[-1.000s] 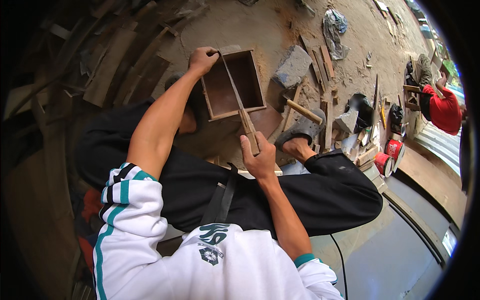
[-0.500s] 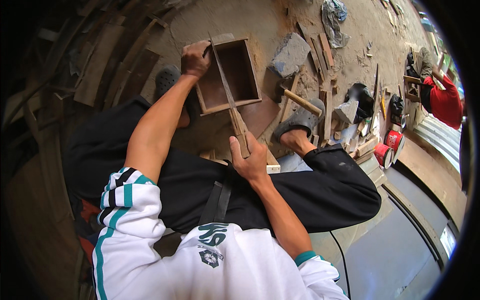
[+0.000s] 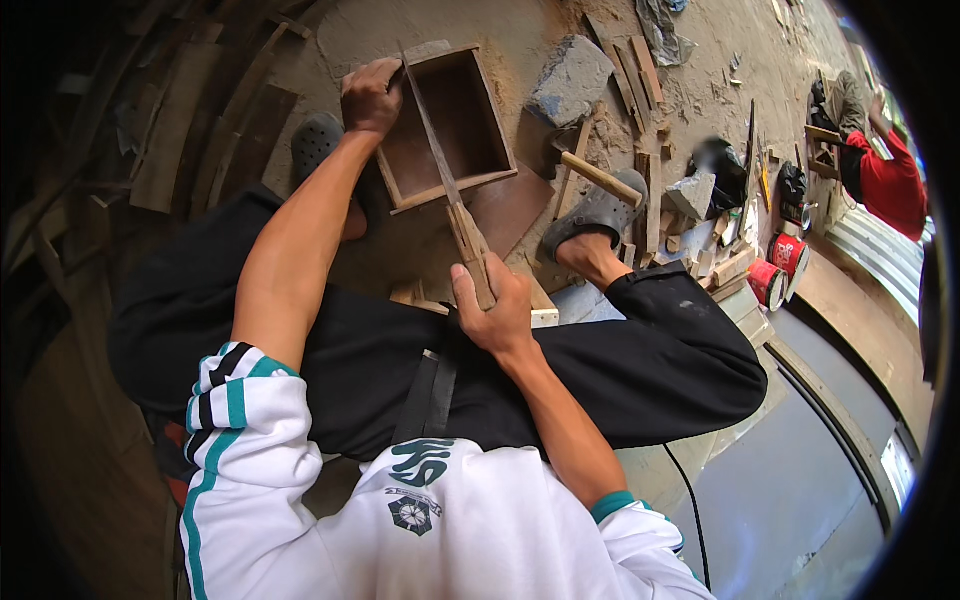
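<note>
While R hand (image 3: 502, 312) has fingers round saw hdl (image 3: 467, 245) | blade (image 3: 434, 138) over box (image 3: 450, 191) | L hand (image 3: 371, 97) at far-left edge (fingers bent, can't tell pinch)

A white shirt (image 3: 480, 535) with teal-and-black striped sleeves (image 3: 240, 405) tops loose black trousers (image 3: 650, 385), a gray clog (image 3: 590, 222) showing beyond the right hand (image 3: 500, 310).

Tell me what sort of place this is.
Probably an informal woodworking spot: there's a long, wooden-handled grey metal saw in the right hand, an open, rectangular brown wooden box, and long brown wooden planks at left.
</note>
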{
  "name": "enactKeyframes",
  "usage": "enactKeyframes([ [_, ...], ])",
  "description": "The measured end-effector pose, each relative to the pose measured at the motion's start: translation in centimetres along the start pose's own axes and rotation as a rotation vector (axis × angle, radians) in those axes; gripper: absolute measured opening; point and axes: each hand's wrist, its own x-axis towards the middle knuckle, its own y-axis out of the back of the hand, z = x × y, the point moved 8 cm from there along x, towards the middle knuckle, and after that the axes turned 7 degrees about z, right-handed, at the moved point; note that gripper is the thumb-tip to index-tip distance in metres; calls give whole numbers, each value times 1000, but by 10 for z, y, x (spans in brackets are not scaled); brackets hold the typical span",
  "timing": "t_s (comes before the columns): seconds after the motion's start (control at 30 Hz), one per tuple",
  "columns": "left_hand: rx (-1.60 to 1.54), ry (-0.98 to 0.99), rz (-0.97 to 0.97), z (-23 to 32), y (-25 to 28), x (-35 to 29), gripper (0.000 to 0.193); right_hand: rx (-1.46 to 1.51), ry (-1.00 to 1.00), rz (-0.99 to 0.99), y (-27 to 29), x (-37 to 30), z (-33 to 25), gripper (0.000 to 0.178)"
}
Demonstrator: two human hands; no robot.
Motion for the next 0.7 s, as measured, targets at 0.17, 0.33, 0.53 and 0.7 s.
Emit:
enactKeyframes([
  [0.17, -52, -26, 1, -6, -4, -2, 31, -39, 43, 20, -4, 16, 5, 16],
  [0.33, -44, 10, -9, -8, -5, -2, 31, -5, 78, 45, -2, 9, 6, 16],
  [0.53, -32, -24, -33, -5, -8, -1, 32, -84, -1, -17, -14, 27, 21, 17],
  [0.7, -18, -10, -8, -7, -4, -2, 31, 86, 24, 77, -3, 12, 10, 18],
])
